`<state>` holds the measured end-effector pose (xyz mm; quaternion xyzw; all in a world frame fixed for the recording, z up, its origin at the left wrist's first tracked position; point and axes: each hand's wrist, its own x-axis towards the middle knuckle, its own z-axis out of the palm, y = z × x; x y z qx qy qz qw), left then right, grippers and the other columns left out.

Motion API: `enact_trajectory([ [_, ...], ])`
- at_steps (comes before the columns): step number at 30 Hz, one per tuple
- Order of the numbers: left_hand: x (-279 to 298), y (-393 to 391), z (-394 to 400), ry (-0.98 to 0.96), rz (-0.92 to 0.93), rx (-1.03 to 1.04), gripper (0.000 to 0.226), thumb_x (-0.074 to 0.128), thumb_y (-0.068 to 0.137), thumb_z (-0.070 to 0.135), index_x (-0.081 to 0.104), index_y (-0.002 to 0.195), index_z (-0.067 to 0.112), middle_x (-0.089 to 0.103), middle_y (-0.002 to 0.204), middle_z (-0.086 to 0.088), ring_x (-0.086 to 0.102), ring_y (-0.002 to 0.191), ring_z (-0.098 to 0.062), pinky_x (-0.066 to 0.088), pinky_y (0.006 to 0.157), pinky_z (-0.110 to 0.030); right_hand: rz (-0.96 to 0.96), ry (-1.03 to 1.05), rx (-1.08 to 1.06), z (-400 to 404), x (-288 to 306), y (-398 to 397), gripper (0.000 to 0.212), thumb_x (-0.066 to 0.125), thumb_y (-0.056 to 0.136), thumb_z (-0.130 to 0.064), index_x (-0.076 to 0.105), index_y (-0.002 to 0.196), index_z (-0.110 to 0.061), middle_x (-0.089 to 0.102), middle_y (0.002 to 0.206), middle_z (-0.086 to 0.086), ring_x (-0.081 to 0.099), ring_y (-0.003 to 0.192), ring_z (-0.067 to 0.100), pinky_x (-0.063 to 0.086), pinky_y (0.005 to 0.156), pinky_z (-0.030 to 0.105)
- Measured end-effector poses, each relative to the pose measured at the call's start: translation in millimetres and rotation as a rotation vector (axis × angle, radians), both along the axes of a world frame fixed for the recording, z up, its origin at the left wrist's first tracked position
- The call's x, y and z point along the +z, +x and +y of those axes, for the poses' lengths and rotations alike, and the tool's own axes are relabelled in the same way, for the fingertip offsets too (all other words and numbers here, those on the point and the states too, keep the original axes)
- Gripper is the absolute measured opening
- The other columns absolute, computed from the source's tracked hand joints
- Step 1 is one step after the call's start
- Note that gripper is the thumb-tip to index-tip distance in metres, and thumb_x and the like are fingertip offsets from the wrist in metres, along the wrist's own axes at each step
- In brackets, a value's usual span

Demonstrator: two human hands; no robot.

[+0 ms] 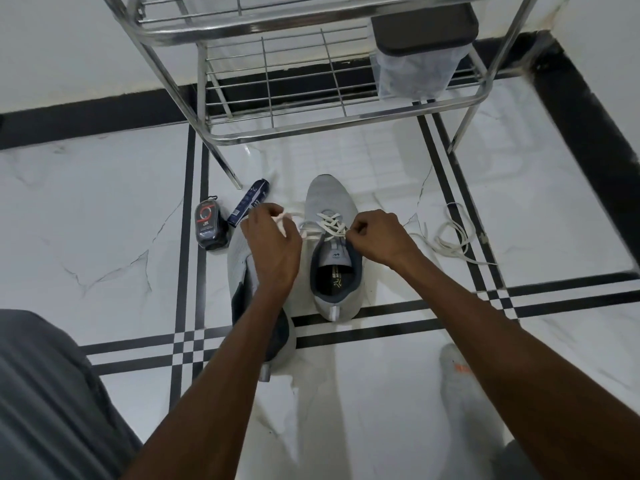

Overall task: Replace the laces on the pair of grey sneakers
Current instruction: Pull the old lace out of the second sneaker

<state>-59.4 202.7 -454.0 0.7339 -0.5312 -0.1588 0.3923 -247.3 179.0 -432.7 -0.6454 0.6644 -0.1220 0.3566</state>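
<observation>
While curled at 9 o'clock of the right sneaker (333, 251), left hand (273, 244) pinching one end of the white lace (329, 223). Right hand (381, 237), fingers bent tight, gripping the other end at 3 o'clock of the tongue. Left sneaker (242, 271) just beside, partly under the left forearm. Loose lace (450, 237) well out at 3 o'clock. Polish bottle (209, 225) and dark tube (249, 202) at 10 o'clock. Steel rack (311, 98) at 12 o'clock.
</observation>
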Motion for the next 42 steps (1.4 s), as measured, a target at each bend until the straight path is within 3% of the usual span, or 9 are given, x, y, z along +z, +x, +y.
enact_trajectory([
  [4,-6,-18,0,0.034,-0.311,-0.461,0.020,0.073,0.085,0.021,0.068,0.104,0.018,0.058,0.119,0.000,0.043,0.117,-0.026,0.040,0.095,-0.035,0.012,0.005,0.034,-2,2,2,0.016,0.062,0.088,-0.024,0.073,0.087,-0.013,0.073,0.086,0.003,0.066,0.082,0.021,0.056,0.076,0.033],
  [9,-7,-27,-6,-0.006,-0.555,-0.491,0.009,0.069,0.089,0.017,0.075,0.095,0.014,0.066,0.112,-0.002,0.051,0.112,-0.030,0.047,0.085,-0.046,-0.004,0.003,0.044,-6,4,4,0.015,0.064,0.089,-0.025,0.073,0.090,-0.014,0.069,0.082,0.001,0.067,0.079,0.020,0.055,0.075,0.031],
  [15,10,19,-16,0.043,0.030,0.444,0.018,0.057,0.092,0.016,0.065,0.103,0.005,0.063,0.113,-0.016,0.056,0.110,-0.035,0.040,0.097,-0.039,0.017,-0.009,0.039,-2,0,2,0.015,0.063,0.088,-0.024,0.074,0.089,-0.014,0.073,0.086,0.003,0.067,0.083,0.021,0.054,0.073,0.030],
  [23,-4,-25,-3,0.133,-0.388,-0.446,0.018,0.074,0.084,0.022,0.072,0.102,0.019,0.056,0.126,-0.001,0.041,0.121,-0.030,0.042,0.097,-0.045,0.025,-0.002,0.050,-4,7,6,0.015,0.065,0.088,-0.024,0.075,0.089,-0.012,0.074,0.090,0.004,0.068,0.084,0.021,0.056,0.076,0.032],
  [27,2,-24,-6,0.076,-0.368,-0.408,0.007,0.071,0.086,0.014,0.073,0.093,0.013,0.064,0.113,-0.004,0.051,0.112,-0.030,0.045,0.088,-0.046,0.034,0.010,0.042,-3,4,5,0.015,0.066,0.087,-0.027,0.075,0.087,-0.015,0.074,0.089,0.003,0.068,0.084,0.022,0.058,0.080,0.037],
  [32,7,14,-11,0.053,0.075,0.171,0.028,0.066,0.090,0.018,0.061,0.114,0.006,0.056,0.122,-0.016,0.051,0.117,-0.032,0.042,0.100,-0.040,0.052,0.021,0.016,1,-1,3,0.011,0.067,0.084,-0.027,0.071,0.081,-0.017,0.073,0.086,0.002,0.068,0.085,0.022,0.057,0.077,0.034],
  [35,8,1,3,0.072,0.077,0.107,0.054,0.078,0.085,0.035,0.051,0.122,0.005,0.047,0.127,-0.014,0.045,0.116,-0.026,0.038,0.095,-0.033,0.054,-0.015,-0.001,0,-2,4,0.011,0.070,0.081,-0.026,0.064,0.087,-0.020,0.068,0.094,0.001,0.064,0.087,0.023,0.054,0.076,0.034],
  [39,-4,-19,25,0.133,0.063,-0.158,0.030,0.073,0.088,0.039,0.057,0.096,0.015,0.061,0.092,0.000,0.058,0.083,-0.016,0.049,0.071,-0.034,0.072,-0.120,0.168,-3,1,20,0.024,0.072,0.080,-0.015,0.066,0.103,-0.018,0.053,0.110,0.009,0.055,0.101,0.027,0.051,0.081,0.037],
  [42,-11,-21,26,0.150,0.112,-0.177,0.013,0.063,0.097,0.023,0.065,0.091,0.011,0.068,0.085,0.001,0.063,0.078,-0.015,0.053,0.075,-0.041,0.198,-0.130,0.325,-1,-2,31,0.024,0.062,0.091,-0.022,0.071,0.113,-0.017,0.048,0.123,0.012,0.043,0.117,0.032,0.047,0.095,0.041],
])
